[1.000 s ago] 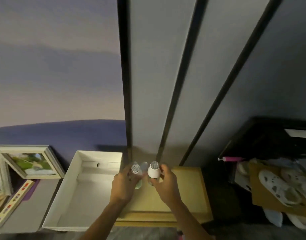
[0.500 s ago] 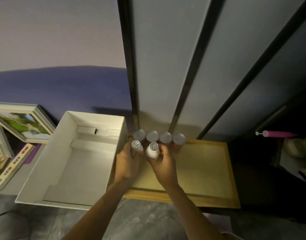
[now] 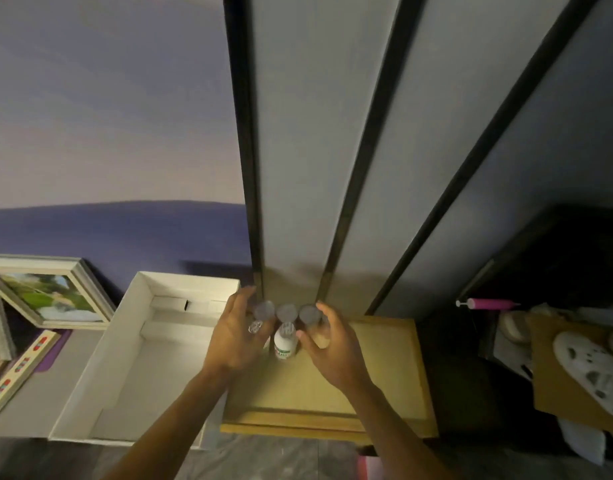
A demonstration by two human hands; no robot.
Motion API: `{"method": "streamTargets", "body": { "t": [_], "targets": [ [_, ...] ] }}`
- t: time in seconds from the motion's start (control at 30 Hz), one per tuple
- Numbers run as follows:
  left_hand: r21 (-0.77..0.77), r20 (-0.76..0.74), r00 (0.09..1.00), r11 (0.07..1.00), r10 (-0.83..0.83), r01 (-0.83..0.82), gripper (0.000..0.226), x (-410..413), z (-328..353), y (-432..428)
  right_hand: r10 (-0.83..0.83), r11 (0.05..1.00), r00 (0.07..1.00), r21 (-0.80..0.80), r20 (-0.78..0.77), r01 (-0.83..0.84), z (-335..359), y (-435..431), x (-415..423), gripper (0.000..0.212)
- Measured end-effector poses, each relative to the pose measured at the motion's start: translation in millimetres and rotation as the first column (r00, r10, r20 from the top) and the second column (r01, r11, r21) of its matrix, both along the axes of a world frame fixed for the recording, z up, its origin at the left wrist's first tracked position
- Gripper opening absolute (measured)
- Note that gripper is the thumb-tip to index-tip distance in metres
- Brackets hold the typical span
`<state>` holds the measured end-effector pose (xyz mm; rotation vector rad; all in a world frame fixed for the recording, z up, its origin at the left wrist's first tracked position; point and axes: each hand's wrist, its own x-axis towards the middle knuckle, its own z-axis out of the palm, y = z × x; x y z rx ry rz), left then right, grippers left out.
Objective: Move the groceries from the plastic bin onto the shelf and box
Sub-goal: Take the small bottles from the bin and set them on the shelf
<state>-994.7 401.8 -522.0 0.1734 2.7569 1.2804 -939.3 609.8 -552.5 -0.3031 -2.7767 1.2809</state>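
A low wooden shelf (image 3: 374, 382) stands against the grey panelled wall. At its back edge is a row of small grey-lidded jars (image 3: 287, 312). In front of them a white shaker bottle (image 3: 285, 344) with a green label stands upright and free between my hands. My left hand (image 3: 237, 336) is curled around a clear shaker with a silver top (image 3: 255, 327). My right hand (image 3: 334, 348) has its fingers apart, resting against the rightmost jar (image 3: 310, 315). The white cardboard box (image 3: 100, 372) sits open just left of the shelf. The plastic bin is out of sight.
Framed pictures (image 3: 52, 296) and a wooden board (image 3: 17, 368) lie left of the box. Right of the shelf is a dark unit with a pink pump (image 3: 488, 303), white clogs (image 3: 589, 372) and cardboard. Something pink (image 3: 367, 465) shows at the bottom edge.
The white shaker bottle now stands on the shelf and my right hand has let go of it, moving right to the jars. My left hand still holds the clear shaker. The view has shifted.
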Motion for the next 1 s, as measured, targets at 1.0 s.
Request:
{"method": "streamTargets", "body": {
  "t": [1.0],
  "targets": [
    [-0.449, -0.402, 0.902, 0.892, -0.157, -0.045, 0.110, 19, 461, -160, 0.208, 0.869, 0.976, 0.470, -0.063, -0.155, 502, -79, -5, 0.115]
  ]
}}
